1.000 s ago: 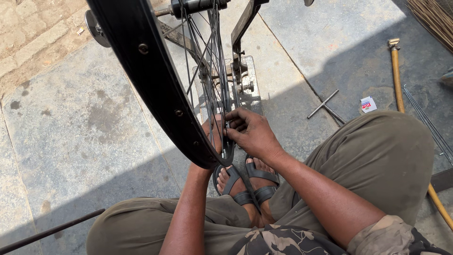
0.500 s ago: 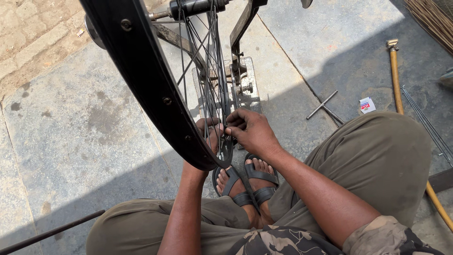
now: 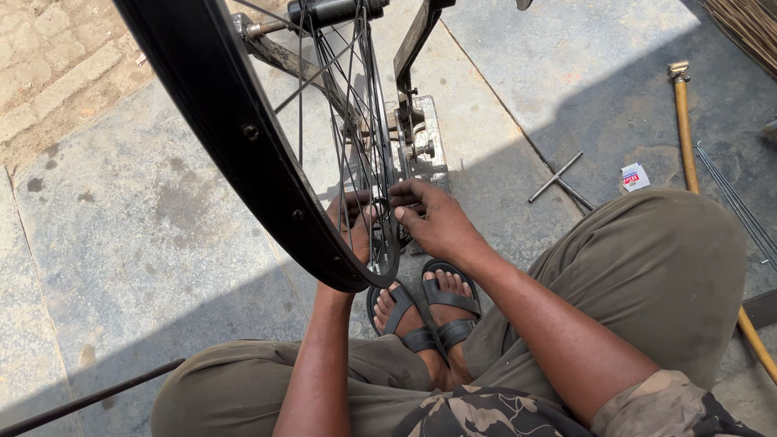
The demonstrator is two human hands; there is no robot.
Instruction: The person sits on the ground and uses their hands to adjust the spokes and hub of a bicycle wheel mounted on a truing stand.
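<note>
A black bicycle wheel rim point(image 3: 235, 137) with thin metal spokes point(image 3: 356, 121) stands upright in a metal truing stand point(image 3: 417, 137) in front of me. My left hand point(image 3: 350, 226) reaches behind the rim near its lowest part, fingers curled among the spokes. My right hand point(image 3: 433, 217) is on the right side of the wheel, its fingertips pinched on a spoke just above the rim. Whether it holds a small tool is hidden by the fingers. My sandalled feet point(image 3: 425, 311) rest under the wheel.
On the stone floor to the right lie a T-shaped metal wrench point(image 3: 558, 182), a small white packet point(image 3: 634, 176), a long yellow-handled tool point(image 3: 688, 137) and a bundle of loose spokes point(image 3: 740, 210). A thin dark rod point(image 3: 89, 396) lies at lower left.
The rim has turned a little, its holes shifting along. Both hands stay at the same spot on the spokes near the rim's bottom.
</note>
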